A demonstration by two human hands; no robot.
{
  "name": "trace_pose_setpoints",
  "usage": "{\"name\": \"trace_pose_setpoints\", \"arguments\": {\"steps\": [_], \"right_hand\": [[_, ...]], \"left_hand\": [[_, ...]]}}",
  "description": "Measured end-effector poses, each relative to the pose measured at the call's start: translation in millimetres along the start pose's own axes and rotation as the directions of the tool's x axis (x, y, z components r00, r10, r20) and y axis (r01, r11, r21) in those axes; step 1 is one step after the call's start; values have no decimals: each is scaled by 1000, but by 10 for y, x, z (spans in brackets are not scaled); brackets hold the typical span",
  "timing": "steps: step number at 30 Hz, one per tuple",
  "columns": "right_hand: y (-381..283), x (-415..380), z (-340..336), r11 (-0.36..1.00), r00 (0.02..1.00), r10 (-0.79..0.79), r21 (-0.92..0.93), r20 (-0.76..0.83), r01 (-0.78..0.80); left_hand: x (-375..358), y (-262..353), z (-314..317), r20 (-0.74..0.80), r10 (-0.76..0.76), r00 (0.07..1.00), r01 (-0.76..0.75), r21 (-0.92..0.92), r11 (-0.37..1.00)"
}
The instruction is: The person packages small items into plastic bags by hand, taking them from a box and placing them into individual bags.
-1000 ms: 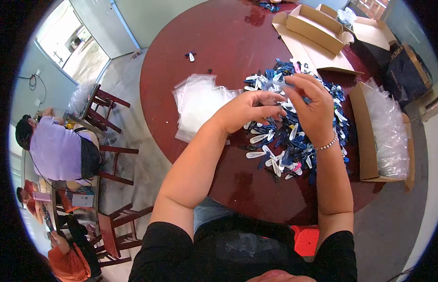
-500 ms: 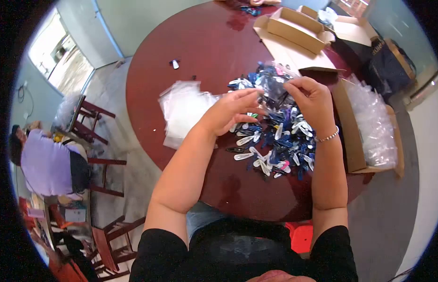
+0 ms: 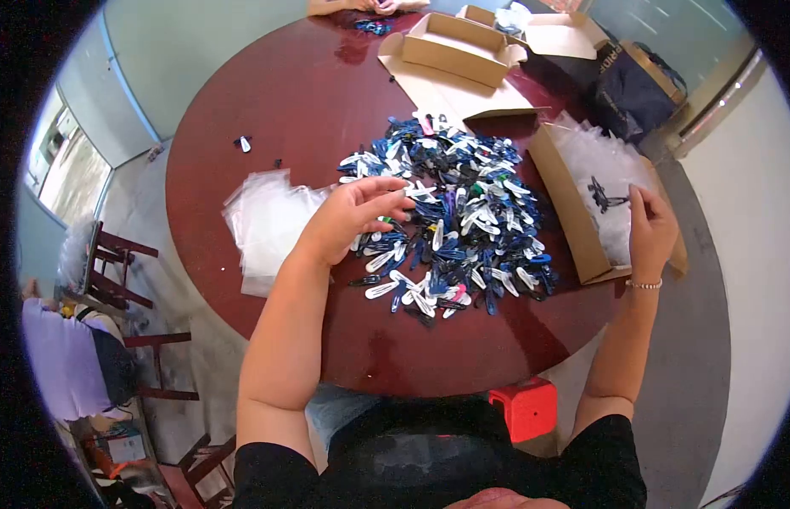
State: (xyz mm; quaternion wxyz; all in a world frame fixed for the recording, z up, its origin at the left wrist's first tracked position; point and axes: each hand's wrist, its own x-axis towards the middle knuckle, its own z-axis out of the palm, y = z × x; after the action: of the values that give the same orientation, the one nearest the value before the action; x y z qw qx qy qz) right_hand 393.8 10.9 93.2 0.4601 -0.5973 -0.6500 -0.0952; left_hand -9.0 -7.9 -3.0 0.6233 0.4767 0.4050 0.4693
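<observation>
Blue-and-white hair clips [image 3: 484, 222]: heaped on surface [image 3: 446, 360].
Left grip [image 3: 404, 200]: mine, wide, over clips.
Right grip [image 3: 634, 200]: I pinch dark clips [image 3: 600, 197] over carton [image 3: 568, 204].

A round, dark red table [image 3: 268, 102] is set on a grey floor [image 3: 179, 246], its glossy top touched by soft reflections. The room is enclosed by a pale grey-green wall [image 3: 208, 42] and, on the right, a whitish wall [image 3: 756, 161], while bright daylight is let in at the left through a doorway [image 3: 70, 161] edged in blue. Dark wooden stools [image 3: 119, 284] are placed along the left side, and a red plastic stool [image 3: 532, 411] is partly hidden by the table's near edge
</observation>
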Motion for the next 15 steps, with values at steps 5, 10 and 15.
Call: {"name": "trace_pose_setpoints", "arguments": {"steps": [5,10,15], "right_hand": [[466,-272,-149,944,957,-286,-184,-45,274],[665,-481,-252,965,941,174,-239,289,-105],[515,-451,-272,971,969,167,-203,183,-129]], "left_hand": [[10,-23,2,15,21,1000,-21,15,1000],[3,-21,3,1,7,1000,-7,29,1000],[-5,7,14,-33,6,999,-4,37,999]]}}
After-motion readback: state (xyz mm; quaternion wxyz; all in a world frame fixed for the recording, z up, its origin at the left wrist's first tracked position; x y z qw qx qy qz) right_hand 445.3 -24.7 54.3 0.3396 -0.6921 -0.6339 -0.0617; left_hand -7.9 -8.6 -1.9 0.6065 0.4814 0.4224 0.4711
